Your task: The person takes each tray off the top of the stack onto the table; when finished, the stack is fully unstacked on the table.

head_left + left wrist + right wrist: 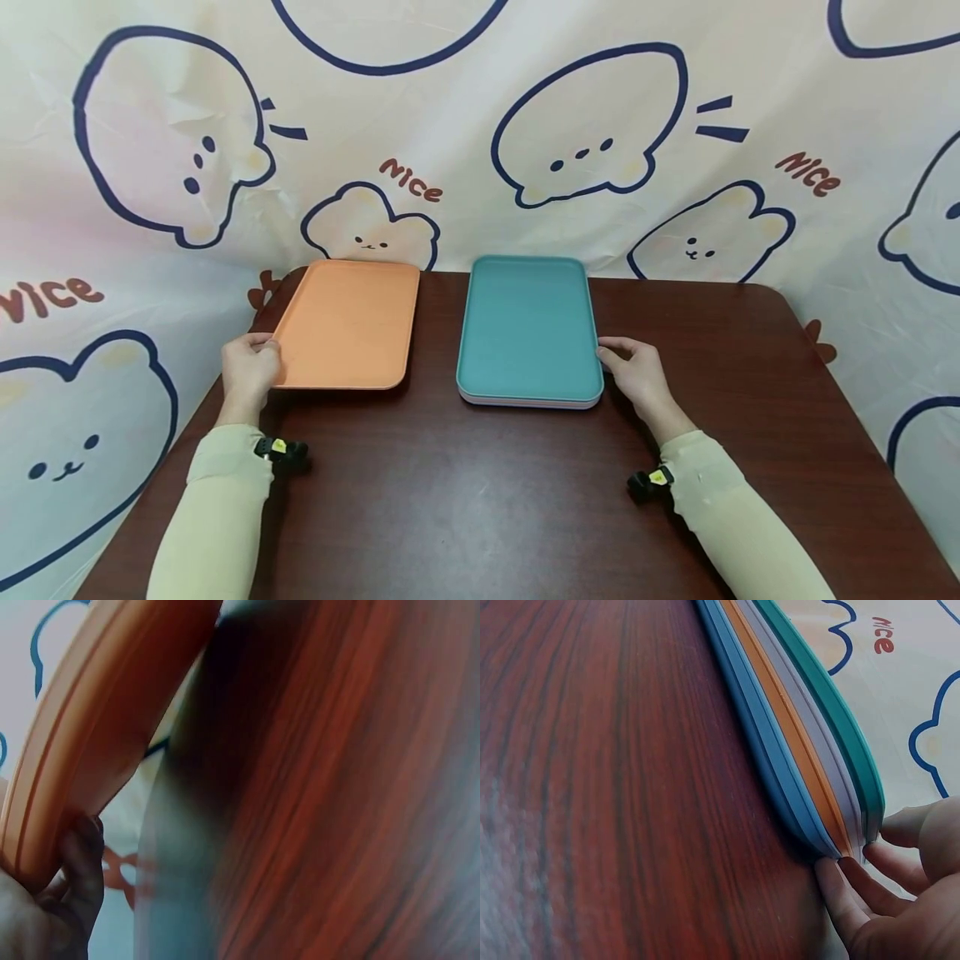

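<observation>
Five rectangular, round-cornered trays with smooth, plastic-looking surfaces can be counted by colour: one apart and four stacked. The lone orange tray (pixel 348 325) is on the person's left, raised above the dark brown wood-grain bench (pixel 465 500). The stack sits on the bench, right of it and well apart: a teal tray (pixel 532 325) on top, then a pale lilac tray (pixel 829 750), a second orange tray (pixel 801 750) and a blue tray (pixel 771 750) lowest.

Two hands show. The left hand (pixel 250 367) is clamped on the lone orange tray's left edge, thumb and fingers pinching the rim. The right hand (pixel 637 375) has its fingers apart, their tips touching the stack's right side at several layers, not wrapped round it.
</observation>
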`<state>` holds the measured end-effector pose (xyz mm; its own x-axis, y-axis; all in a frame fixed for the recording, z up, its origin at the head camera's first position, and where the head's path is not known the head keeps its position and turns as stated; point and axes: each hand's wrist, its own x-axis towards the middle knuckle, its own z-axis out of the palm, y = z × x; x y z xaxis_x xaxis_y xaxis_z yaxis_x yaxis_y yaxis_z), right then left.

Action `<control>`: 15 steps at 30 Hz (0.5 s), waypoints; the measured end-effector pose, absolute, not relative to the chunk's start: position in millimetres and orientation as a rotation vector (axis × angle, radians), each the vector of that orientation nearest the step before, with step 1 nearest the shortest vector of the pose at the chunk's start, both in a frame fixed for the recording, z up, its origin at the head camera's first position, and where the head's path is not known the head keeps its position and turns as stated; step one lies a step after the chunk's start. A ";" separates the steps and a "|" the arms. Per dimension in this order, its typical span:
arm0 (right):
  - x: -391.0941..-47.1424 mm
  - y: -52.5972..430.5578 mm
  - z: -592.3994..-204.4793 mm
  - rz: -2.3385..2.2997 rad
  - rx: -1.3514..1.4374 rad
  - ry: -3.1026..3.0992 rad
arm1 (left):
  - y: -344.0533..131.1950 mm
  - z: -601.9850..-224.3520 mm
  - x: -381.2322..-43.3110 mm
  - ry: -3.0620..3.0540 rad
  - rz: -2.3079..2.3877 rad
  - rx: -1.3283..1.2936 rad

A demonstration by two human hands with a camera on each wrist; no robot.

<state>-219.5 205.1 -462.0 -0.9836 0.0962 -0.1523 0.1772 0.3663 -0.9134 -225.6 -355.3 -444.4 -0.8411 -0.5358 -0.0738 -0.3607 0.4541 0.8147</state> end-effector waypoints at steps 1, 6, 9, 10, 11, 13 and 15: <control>-219.4 205.2 -462.0 -1.707 0.254 2.538 | -359.0 -444.7 -226.1 -2.505 -1.330 0.796; -219.9 205.9 -462.6 -1.701 0.250 2.546 | -372.7 -447.2 -230.1 -2.495 -1.281 0.860; -220.3 206.3 -462.8 -1.704 0.248 2.545 | -377.0 -449.4 -232.9 -2.498 -1.245 0.877; -220.3 206.3 -462.6 -1.705 0.248 2.545 | -377.7 -450.1 -233.7 -2.496 -1.245 0.883; -220.3 206.2 -462.5 -1.707 0.248 2.543 | -378.5 -450.9 -234.6 -2.493 -1.248 0.890; -220.2 206.1 -462.3 -1.711 0.248 2.540 | -380.1 -452.1 -236.1 -2.492 -1.248 0.909; -220.1 206.0 -462.1 -1.710 0.253 2.539 | -381.5 -452.7 -238.2 -2.485 -1.259 0.936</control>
